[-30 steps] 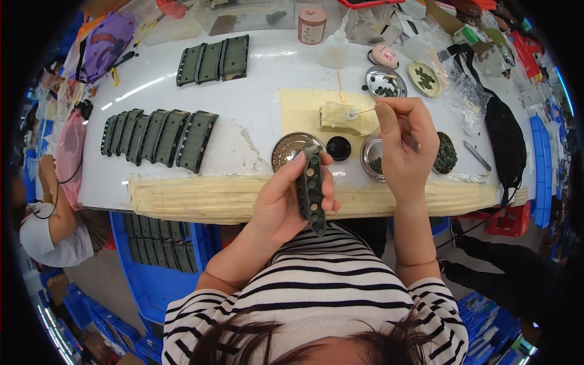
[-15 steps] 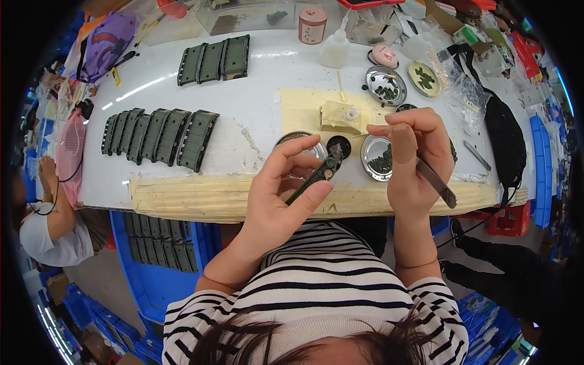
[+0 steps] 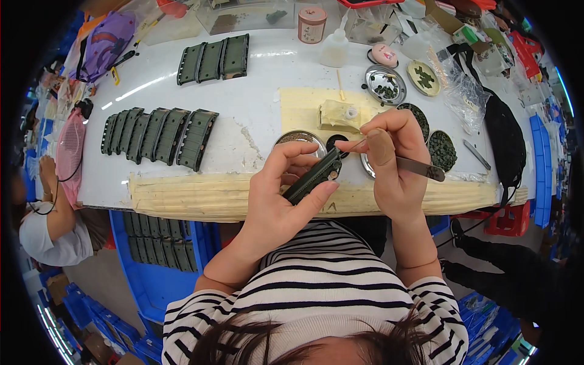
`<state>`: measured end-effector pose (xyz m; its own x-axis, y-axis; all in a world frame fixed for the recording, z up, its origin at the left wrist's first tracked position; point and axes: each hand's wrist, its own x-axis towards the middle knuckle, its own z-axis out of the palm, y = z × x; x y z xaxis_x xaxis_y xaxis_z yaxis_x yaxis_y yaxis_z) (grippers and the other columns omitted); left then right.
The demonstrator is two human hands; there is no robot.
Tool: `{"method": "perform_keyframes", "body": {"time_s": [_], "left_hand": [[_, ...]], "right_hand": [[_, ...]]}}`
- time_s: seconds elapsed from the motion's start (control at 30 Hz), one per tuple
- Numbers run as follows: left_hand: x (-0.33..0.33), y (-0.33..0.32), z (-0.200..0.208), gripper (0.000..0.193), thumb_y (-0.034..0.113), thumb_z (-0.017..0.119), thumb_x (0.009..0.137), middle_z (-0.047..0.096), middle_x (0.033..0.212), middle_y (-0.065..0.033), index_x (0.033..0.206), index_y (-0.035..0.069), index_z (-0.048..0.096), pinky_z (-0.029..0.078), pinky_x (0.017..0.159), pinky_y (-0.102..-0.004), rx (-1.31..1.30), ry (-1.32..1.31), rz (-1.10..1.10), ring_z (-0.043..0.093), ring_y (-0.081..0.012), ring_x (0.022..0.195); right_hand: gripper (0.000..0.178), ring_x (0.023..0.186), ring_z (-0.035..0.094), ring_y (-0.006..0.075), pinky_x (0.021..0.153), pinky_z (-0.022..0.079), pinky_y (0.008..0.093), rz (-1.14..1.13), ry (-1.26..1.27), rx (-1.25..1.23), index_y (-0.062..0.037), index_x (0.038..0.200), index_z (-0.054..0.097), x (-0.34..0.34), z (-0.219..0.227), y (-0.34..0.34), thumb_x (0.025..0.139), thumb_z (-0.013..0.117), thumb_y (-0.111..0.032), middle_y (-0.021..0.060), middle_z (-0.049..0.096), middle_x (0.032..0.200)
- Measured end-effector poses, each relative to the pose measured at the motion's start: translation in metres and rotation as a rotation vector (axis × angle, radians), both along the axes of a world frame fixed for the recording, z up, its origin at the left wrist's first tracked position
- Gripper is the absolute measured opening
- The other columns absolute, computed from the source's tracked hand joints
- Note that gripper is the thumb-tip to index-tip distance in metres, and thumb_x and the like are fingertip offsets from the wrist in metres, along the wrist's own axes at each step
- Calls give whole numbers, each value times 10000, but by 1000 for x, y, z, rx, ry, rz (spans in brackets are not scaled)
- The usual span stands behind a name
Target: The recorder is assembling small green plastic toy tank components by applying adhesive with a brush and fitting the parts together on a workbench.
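My left hand (image 3: 271, 194) grips a dark green, slightly curved plastic panel (image 3: 311, 177), tilted with its far end up and right. A small round spot shows near that end. My right hand (image 3: 398, 176) pinches metal tweezers (image 3: 426, 169), their flat back end pointing right. The tweezer tips reach the panel's far end; whether they hold a tiny piece is too small to tell. Just beyond the panel are a small black round pot (image 3: 336, 141) and a metal dish of brownish bits (image 3: 299, 139). A dish of small dark green pieces (image 3: 442, 152) lies right of my right hand.
Similar green panels (image 3: 198, 140) stand in a row at left, others (image 3: 213, 58) behind. A yellow taped block (image 3: 333, 117), a squeeze bottle (image 3: 334, 48) and more dishes (image 3: 385, 85) occupy the far side. Below the padded table edge (image 3: 194, 198) sits a blue crate (image 3: 146, 274) of panels.
My right hand has come left and slightly down, bringing the tweezers to the panel's far end and turning them flatter. The panel has rolled a little in my left hand, showing more of its face.
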<state>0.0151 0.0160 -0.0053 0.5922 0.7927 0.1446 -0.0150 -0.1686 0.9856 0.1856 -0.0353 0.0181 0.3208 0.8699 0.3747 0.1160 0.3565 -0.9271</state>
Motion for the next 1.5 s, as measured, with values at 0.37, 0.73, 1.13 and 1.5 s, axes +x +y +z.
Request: {"method": "perform_keyframes", "body": {"time_s": [0.37, 0.73, 1.13, 1.5], "left_hand": [[1, 0, 0, 453, 125, 732, 801, 670, 907, -93, 1167, 10, 490, 473, 709, -258, -5, -11, 11, 632, -149, 822], [2, -2, -7, 502, 266, 431, 995, 511, 1281, -229, 1386, -30, 327, 417, 1001, -402, -564, -410, -272, 552, -296, 1152], [-2, 3, -8, 539, 307, 362, 1002, 506, 1310, -225, 1408, -43, 307, 392, 1013, -386, -716, -537, -396, 534, -303, 1181], [-3, 3, -7, 546, 314, 359, 974, 523, 1275, -241, 1376, -56, 332, 404, 1003, -396, -687, -493, -364, 554, -310, 1144]], "right_hand": [[168, 797, 659, 134, 693, 534, 225, 5, 14, 12, 42, 980, 510, 1, -1, 2, 968, 534, -124, 63, 572, 887], [90, 591, 510, 91, 551, 423, 225, -475, -695, 30, 4, 931, 613, 27, -6, 27, 865, 654, -41, 42, 563, 784], [91, 642, 567, 192, 540, 432, 298, -435, -728, -34, -15, 909, 613, 27, -6, 28, 828, 653, -31, 83, 565, 805], [74, 568, 463, 107, 511, 352, 238, -454, -697, 0, 3, 886, 641, 28, -7, 28, 814, 655, 4, 61, 564, 775]]}}
